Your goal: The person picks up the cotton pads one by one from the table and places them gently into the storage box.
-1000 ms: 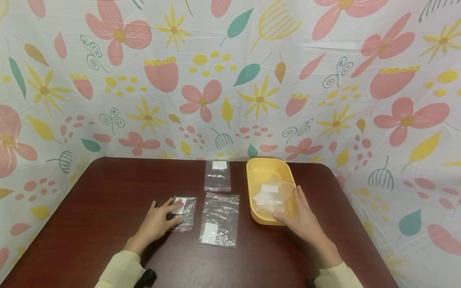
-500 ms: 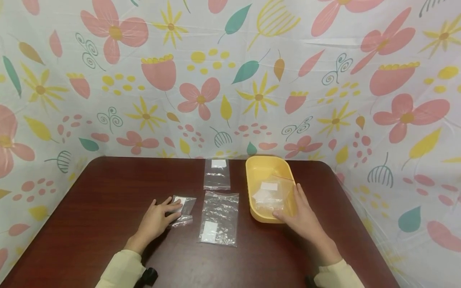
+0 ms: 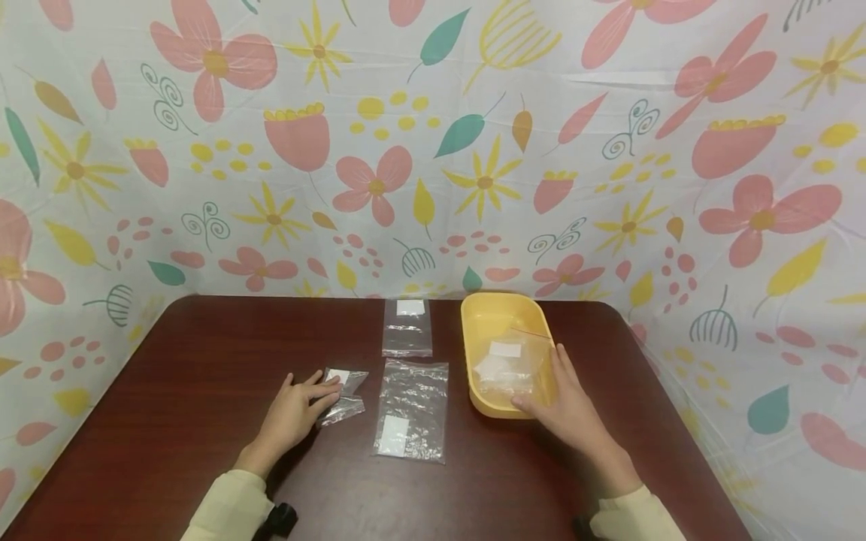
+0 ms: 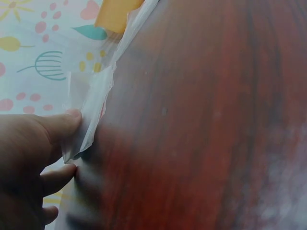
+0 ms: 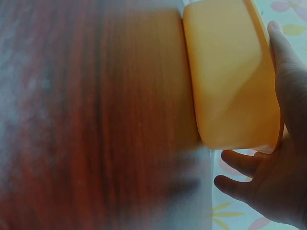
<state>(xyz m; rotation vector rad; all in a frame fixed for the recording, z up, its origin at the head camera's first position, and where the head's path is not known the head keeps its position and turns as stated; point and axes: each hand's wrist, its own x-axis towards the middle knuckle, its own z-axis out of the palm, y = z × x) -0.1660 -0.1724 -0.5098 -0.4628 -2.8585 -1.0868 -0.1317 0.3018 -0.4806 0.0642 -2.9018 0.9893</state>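
My left hand (image 3: 289, 415) pinches a small clear zip bag (image 3: 343, 409) with a white label, left of the middle of the table. In the left wrist view the thumb lies on the bag (image 4: 91, 105), which stands creased between thumb and fingers. To the right, my right hand (image 3: 575, 417) holds the near right corner of a yellow plastic box (image 3: 483, 315), thumb over the near rim and fingers along the outer side. The right wrist view shows the box's smooth outer wall (image 5: 230, 76). Several clear bags (image 3: 507, 367) lie inside the box.
A larger clear zip bag (image 3: 416, 406) lies flat between the hands, its white label toward the near edge. Beyond it is another flat labelled bag (image 3: 407, 330) near the back edge. The dark red wooden table (image 3: 223, 346) meets a flower-patterned curtain (image 3: 379, 188).
The small bag under my left hand has bunched up from flat, its near edge drawn up and folded between thumb and fingers. My right hand stays at the box.
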